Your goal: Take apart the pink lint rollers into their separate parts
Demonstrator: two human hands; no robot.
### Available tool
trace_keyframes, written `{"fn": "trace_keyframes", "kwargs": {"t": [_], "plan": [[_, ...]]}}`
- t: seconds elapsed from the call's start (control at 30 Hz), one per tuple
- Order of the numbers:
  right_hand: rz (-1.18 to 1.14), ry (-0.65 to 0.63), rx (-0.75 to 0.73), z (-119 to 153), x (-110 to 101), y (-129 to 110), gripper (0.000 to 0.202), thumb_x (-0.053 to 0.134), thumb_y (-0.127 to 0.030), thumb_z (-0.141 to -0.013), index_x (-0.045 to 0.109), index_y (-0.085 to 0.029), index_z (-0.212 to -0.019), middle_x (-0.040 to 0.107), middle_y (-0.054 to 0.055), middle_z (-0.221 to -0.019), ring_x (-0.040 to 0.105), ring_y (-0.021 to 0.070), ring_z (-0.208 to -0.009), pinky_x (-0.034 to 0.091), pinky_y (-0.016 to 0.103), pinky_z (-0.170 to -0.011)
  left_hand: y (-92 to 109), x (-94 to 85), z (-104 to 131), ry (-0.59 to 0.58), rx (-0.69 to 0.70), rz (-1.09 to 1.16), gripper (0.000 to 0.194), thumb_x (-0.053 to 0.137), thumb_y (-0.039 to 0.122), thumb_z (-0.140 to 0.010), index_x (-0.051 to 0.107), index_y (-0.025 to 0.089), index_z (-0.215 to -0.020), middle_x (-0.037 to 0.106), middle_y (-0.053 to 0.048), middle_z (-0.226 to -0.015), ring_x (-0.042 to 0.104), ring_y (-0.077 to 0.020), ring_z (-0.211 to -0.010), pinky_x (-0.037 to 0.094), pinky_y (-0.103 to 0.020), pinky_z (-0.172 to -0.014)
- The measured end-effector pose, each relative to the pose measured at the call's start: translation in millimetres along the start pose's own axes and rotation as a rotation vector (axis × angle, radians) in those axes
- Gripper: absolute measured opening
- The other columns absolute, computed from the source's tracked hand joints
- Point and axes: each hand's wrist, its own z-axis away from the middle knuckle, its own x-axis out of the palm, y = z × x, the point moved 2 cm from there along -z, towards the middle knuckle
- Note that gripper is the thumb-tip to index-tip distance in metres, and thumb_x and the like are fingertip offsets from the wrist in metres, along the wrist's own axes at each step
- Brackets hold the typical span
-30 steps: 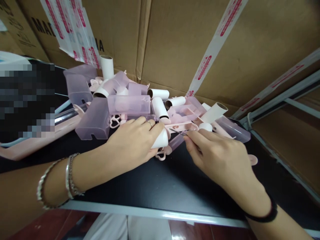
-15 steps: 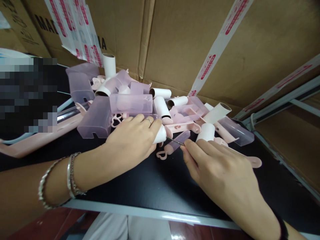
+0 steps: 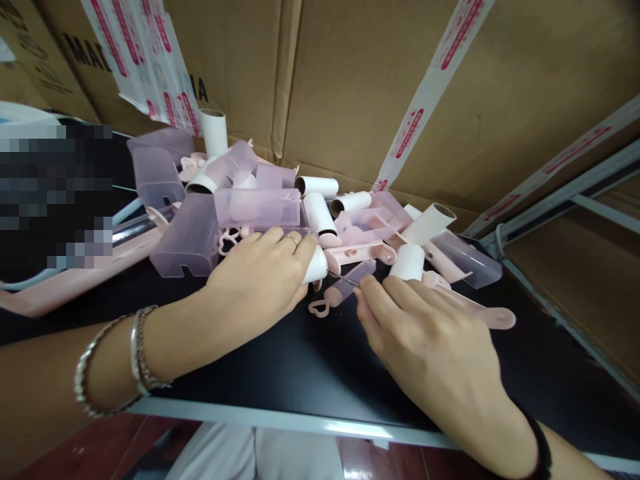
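My left hand is closed around a white tube, and only the tube's right end shows past my fingers. In the fingertips of my right hand is a thin metal tool; its grip is hidden by my fingers, so I cannot tell its exact kind. The tool's tip meets the near end of the white tube. Just below lies a small lilac clear tube with a pink heart-shaped loop. Another white tube stands behind my right knuckles, beside a pink flat strip.
Lilac translucent covers, pink plastic brackets and several white tubes are heaped along the back of the black table. Behind the heap rise taped cardboard boxes. A metal frame runs along the right.
My right hand has moved slightly left, bringing the tool a little closer to my left hand. Both hands keep their grip. The whole view has shifted a little.
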Motion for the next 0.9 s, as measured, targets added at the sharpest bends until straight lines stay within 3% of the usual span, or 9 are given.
{"fn": "trace_keyframes", "kwargs": {"t": [0.33,0.5,0.6,0.67,0.8,0.9], "plan": [[0.097,-0.054,0.059,0.8,5.4,-1.5,0.011,0.051,-0.012,-0.080,0.058,-0.018,-0.075,0.056,0.002,-0.060,0.051,0.0151,-0.056,0.028,0.029,-0.056,-0.7,-3.9,-4.3,-0.041,-0.008,-0.051,0.032,0.049,0.016,-0.081,0.051,0.012,-0.113,0.064,-0.009,-0.087,0.060,-0.0262,-0.078,0.043,-0.036,-0.065],[0.082,-0.102,0.185,-6.3,28.8,24.6,0.017,0.047,-0.020,-0.085,0.060,-0.017,-0.075,0.063,0.005,-0.068,0.055,0.0161,-0.057,0.022,0.029,-0.049,0.5,-7.8,-0.6,0.001,0.022,-0.054,0.030,0.049,0.021,-0.082,0.055,0.013,-0.110,0.065,-0.009,-0.083,0.060,-0.0261,-0.075,0.042,-0.036,-0.063],[-0.013,-0.063,0.339,-11.1,39.4,46.3,0.020,0.048,-0.031,-0.087,0.062,-0.018,-0.083,0.064,0.004,-0.071,0.054,0.0157,-0.056,0.022,0.027,-0.048,0.3,-10.9,1.0,-0.001,0.060,-0.015,0.041,0.053,0.027,-0.082,0.050,0.013,-0.121,0.066,-0.008,-0.091,0.061,-0.0259,-0.080,0.042,-0.036,-0.066],[-0.102,-0.064,0.379,-13.3,47.2,56.8,0.019,0.050,-0.029,-0.086,0.063,-0.018,-0.094,0.065,0.004,-0.079,0.056,0.0168,-0.060,0.027,0.027,-0.050,1.3,-11.4,1.5,0.002,0.114,0.028,0.052,0.058,0.031,-0.080,0.046,0.015,-0.127,0.067,-0.006,-0.093,0.061,-0.0245,-0.080,0.041,-0.035,-0.066],[-0.260,-0.159,0.280,-17.2,66.0,63.1,0.033,0.046,-0.013,-0.085,0.060,-0.021,-0.114,0.064,0.006,-0.110,0.063,0.0189,-0.082,0.037,0.026,-0.056,5.8,-3.8,4.1,-0.011,0.251,0.102,0.068,0.069,0.042,-0.072,0.043,0.021,-0.131,0.066,-0.004,-0.097,0.061,-0.0217,-0.077,0.041,-0.033,-0.066],[-0.266,-0.236,0.188,-19.3,74.5,61.2,0.038,0.046,-0.014,-0.086,0.054,-0.022,-0.122,0.063,0.006,-0.119,0.064,0.0210,-0.088,0.042,0.027,-0.059,7.7,4.1,5.6,-0.042,0.268,0.126,0.066,0.060,0.055,-0.078,0.043,0.020,-0.131,0.066,-0.006,-0.100,0.062,-0.0233,-0.081,0.041,-0.034,-0.068]]}}
